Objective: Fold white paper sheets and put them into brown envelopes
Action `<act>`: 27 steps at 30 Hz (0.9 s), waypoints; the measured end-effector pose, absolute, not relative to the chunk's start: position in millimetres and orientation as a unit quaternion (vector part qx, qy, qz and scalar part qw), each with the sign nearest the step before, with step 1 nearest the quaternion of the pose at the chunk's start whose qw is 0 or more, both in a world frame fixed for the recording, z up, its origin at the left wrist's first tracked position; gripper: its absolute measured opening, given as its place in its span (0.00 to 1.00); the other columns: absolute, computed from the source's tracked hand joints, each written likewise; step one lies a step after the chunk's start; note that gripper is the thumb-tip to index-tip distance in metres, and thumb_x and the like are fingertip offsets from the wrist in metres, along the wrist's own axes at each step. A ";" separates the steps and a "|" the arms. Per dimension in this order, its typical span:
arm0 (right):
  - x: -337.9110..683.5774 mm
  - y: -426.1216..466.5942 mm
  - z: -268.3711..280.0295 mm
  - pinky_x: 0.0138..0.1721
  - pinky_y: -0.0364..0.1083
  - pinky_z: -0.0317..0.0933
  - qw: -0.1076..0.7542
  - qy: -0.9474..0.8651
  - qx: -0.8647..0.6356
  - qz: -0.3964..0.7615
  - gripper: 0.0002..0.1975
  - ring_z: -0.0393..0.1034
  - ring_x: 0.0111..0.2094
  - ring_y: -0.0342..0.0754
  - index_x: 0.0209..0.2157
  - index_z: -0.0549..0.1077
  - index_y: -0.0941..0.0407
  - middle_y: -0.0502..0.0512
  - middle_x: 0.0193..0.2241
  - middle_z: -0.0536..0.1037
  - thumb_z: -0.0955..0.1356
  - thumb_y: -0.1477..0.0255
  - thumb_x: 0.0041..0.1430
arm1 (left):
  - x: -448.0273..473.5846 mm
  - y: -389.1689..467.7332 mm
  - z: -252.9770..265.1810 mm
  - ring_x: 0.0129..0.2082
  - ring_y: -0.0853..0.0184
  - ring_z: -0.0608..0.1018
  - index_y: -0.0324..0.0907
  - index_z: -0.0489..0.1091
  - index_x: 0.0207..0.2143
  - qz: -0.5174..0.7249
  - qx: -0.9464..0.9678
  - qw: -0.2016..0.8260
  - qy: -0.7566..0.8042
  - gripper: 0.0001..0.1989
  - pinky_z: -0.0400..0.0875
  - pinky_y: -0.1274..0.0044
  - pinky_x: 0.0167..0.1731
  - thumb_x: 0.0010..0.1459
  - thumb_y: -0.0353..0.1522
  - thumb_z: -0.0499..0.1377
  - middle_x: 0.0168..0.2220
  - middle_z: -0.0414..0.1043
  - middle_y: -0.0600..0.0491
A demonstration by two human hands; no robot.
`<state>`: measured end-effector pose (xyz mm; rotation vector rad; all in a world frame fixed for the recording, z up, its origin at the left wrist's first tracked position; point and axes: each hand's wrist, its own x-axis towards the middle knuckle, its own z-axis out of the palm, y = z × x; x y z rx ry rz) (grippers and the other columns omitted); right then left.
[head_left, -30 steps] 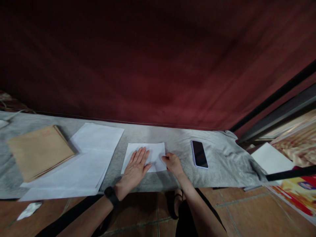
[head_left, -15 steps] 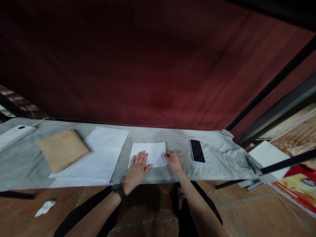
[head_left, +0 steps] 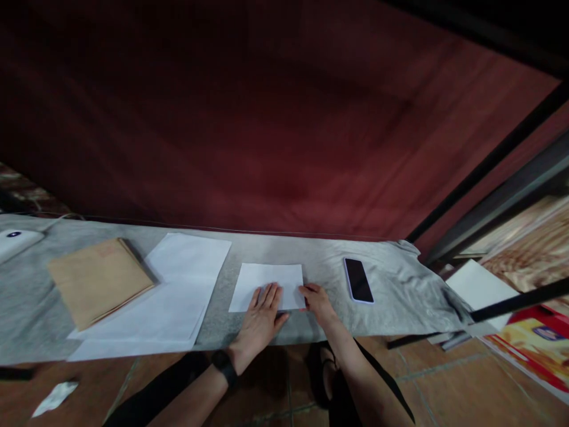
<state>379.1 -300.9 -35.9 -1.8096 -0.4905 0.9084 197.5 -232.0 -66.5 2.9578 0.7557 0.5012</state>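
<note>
A small white sheet of paper (head_left: 251, 284), seemingly folded, lies on the grey cloth in front of me. My left hand (head_left: 263, 314), with a dark watch on its wrist, rests flat on the paper's near part, fingers stretched out. At the right edge of the sheet, my right hand (head_left: 316, 299) has its thumb and fingers closed on the paper. A phone (head_left: 359, 280) with a dark screen and pale case lies to the right of that hand.
Left of me, larger white sheets (head_left: 178, 302) lie partly under brown envelopes (head_left: 100, 281). A white device (head_left: 18, 242) with a cable sits at the far left of the grey cloth (head_left: 400, 296). Behind hangs a dark red curtain (head_left: 267, 148). Black frame bars (head_left: 493, 163) stand right.
My left hand has slid a little to the right across the paper, toward my right hand. The right hand stays at the paper's right edge. The view has shifted slightly.
</note>
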 end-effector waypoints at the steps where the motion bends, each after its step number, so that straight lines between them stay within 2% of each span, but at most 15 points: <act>1: 378.2 -299.9 -34.9 0.22 0.43 0.68 0.506 -0.201 -0.745 0.386 0.11 0.73 0.24 0.47 0.31 0.74 0.56 0.50 0.23 0.77 0.69 0.62 0.55 | 198.3 -230.8 -65.7 0.67 0.52 0.65 0.37 0.60 0.66 0.158 0.956 0.025 0.246 0.29 0.59 0.57 0.66 0.67 0.41 0.53 0.67 0.62 0.39; 7: 382.1 -297.5 -30.3 0.23 0.43 0.69 0.497 -0.211 -0.729 0.421 0.07 0.72 0.23 0.47 0.32 0.74 0.54 0.48 0.22 0.76 0.67 0.66 0.57 | 198.5 -226.2 -59.9 0.67 0.55 0.66 0.35 0.62 0.64 0.120 0.960 0.017 0.251 0.25 0.61 0.59 0.65 0.66 0.29 0.48 0.67 0.63 0.39; 12: 393.5 -304.4 -29.9 0.28 0.43 0.71 0.497 -0.254 -0.723 0.407 0.12 0.77 0.30 0.48 0.41 0.74 0.53 0.51 0.30 0.81 0.65 0.64 0.58 | 194.9 -224.3 -55.6 0.68 0.60 0.64 0.38 0.58 0.67 0.116 0.969 0.008 0.217 0.32 0.58 0.61 0.67 0.59 0.20 0.45 0.68 0.62 0.42; 16: 399.2 -305.9 -27.0 0.33 0.44 0.72 0.515 -0.265 -0.704 0.411 0.13 0.79 0.33 0.49 0.43 0.73 0.54 0.52 0.33 0.82 0.64 0.64 0.58 | 194.8 -222.0 -52.4 0.67 0.61 0.65 0.40 0.59 0.67 0.121 0.969 0.019 0.216 0.32 0.60 0.63 0.66 0.60 0.21 0.45 0.67 0.63 0.44; 21: 398.3 -297.5 -30.3 0.32 0.44 0.70 0.476 -0.278 -0.746 0.374 0.15 0.78 0.31 0.49 0.48 0.72 0.53 0.53 0.32 0.81 0.61 0.67 0.63 | 199.5 -225.3 -57.6 0.68 0.60 0.65 0.37 0.61 0.65 0.119 0.968 0.026 0.219 0.29 0.62 0.62 0.65 0.62 0.22 0.45 0.67 0.62 0.41; 23: 394.7 -294.8 -34.8 0.35 0.45 0.71 0.450 -0.327 -0.770 0.314 0.15 0.78 0.34 0.49 0.50 0.72 0.54 0.54 0.34 0.81 0.62 0.69 0.63 | 201.5 -226.6 -61.0 0.68 0.59 0.64 0.37 0.60 0.66 0.134 0.966 0.033 0.218 0.28 0.61 0.61 0.66 0.64 0.25 0.45 0.67 0.61 0.40; 27: 383.7 -295.0 -41.4 0.51 0.50 0.69 0.397 -0.453 -0.789 0.123 0.19 0.75 0.49 0.53 0.54 0.71 0.57 0.63 0.50 0.78 0.62 0.74 0.64 | 204.3 -226.3 -64.5 0.68 0.56 0.64 0.36 0.61 0.66 0.162 0.961 0.046 0.220 0.25 0.62 0.59 0.65 0.68 0.32 0.46 0.67 0.62 0.39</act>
